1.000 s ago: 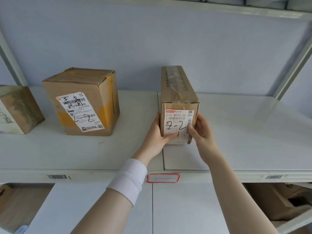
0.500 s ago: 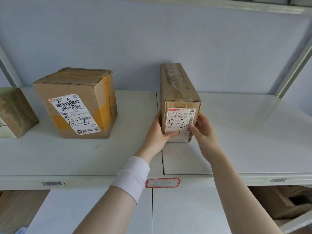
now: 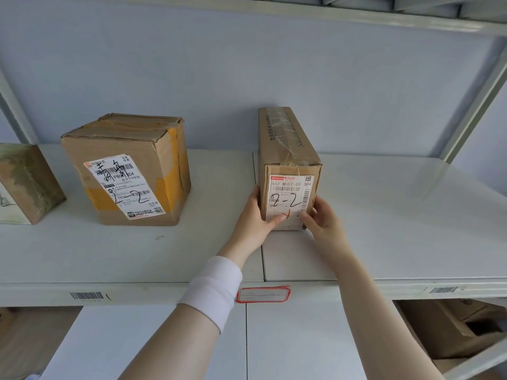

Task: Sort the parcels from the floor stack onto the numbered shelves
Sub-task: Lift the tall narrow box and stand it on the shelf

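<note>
A long narrow cardboard parcel [image 3: 285, 149] lies end-on on the white shelf [image 3: 397, 220], its label marked "2-2" facing me. My left hand [image 3: 253, 218] grips its left side, thumb across the label's lower edge. My right hand [image 3: 325, 223] holds the lower right corner, fingers curled against the front face. A red-bordered shelf tag [image 3: 262, 294] sits on the shelf's front lip just below the parcel.
A squarer cardboard box [image 3: 129, 171] marked "2-2" stands to the left, and part of another box [image 3: 24, 185] shows at the far left edge. Open shelf surface lies right of the parcel. A lower shelf [image 3: 301, 341] and cardboard boxes [image 3: 461, 330] show below.
The parcel has slid slightly deeper onto the shelf with both hands staying on its front end. The view has shifted a little.
</note>
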{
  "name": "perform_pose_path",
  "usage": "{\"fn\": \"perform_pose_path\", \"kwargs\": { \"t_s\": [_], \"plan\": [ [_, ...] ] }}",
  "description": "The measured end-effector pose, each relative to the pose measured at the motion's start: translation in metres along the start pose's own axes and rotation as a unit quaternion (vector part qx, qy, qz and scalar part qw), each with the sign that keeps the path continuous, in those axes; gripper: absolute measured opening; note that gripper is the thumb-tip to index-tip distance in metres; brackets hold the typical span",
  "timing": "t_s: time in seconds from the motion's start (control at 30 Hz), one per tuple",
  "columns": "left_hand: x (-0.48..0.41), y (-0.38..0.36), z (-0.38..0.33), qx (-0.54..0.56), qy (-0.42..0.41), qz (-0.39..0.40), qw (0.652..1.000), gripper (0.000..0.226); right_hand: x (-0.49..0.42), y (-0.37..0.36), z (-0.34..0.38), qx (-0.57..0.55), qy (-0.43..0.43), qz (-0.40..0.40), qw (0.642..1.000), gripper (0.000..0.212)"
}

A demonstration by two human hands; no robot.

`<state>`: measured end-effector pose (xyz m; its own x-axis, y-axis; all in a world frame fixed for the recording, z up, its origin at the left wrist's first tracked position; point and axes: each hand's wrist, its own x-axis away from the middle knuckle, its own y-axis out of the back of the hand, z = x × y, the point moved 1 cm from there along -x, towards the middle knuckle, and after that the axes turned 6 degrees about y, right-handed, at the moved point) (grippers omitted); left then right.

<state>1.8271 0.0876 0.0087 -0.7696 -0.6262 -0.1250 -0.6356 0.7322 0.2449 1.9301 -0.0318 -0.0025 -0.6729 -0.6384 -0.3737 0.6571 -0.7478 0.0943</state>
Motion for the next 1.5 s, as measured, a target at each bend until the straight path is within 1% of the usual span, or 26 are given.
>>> {"fn": "perform_pose_path", "kwargs": {
  "t_s": [0.1,0.23,0.53,0.83,0.97,1.23,1.5],
  "plan": [
    [0.002,-0.001,-0.001,-0.01,0.015,-0.012,1.0,0.07,0.004,0.001,0.0,0.015,-0.003,-0.017,1.0,0.039],
    [0.01,-0.002,0.0,-0.017,0.023,-0.014,0.999,0.075,0.013,0.006,0.002,-0.003,-0.009,-0.04,0.999,0.037],
    [0.041,-0.009,0.003,0.003,0.032,-0.028,0.999,0.074,0.045,0.015,0.012,-0.011,-0.021,-0.056,0.998,0.039],
    [0.073,-0.018,0.0,-0.004,0.02,-0.041,0.999,0.072,0.075,0.026,0.023,-0.014,-0.012,-0.042,0.999,0.036],
    [0.082,-0.022,0.0,-0.003,0.023,-0.046,0.999,0.073,0.083,0.031,0.025,-0.015,-0.01,-0.036,0.999,0.039],
    [0.079,-0.024,-0.003,-0.006,0.02,-0.051,0.998,0.071,0.079,0.034,0.023,-0.008,-0.013,-0.039,0.999,0.04],
    [0.047,-0.018,-0.003,-0.016,0.031,-0.042,0.998,0.071,0.045,0.029,0.014,-0.002,-0.027,-0.043,0.999,0.039]
  ]
}}
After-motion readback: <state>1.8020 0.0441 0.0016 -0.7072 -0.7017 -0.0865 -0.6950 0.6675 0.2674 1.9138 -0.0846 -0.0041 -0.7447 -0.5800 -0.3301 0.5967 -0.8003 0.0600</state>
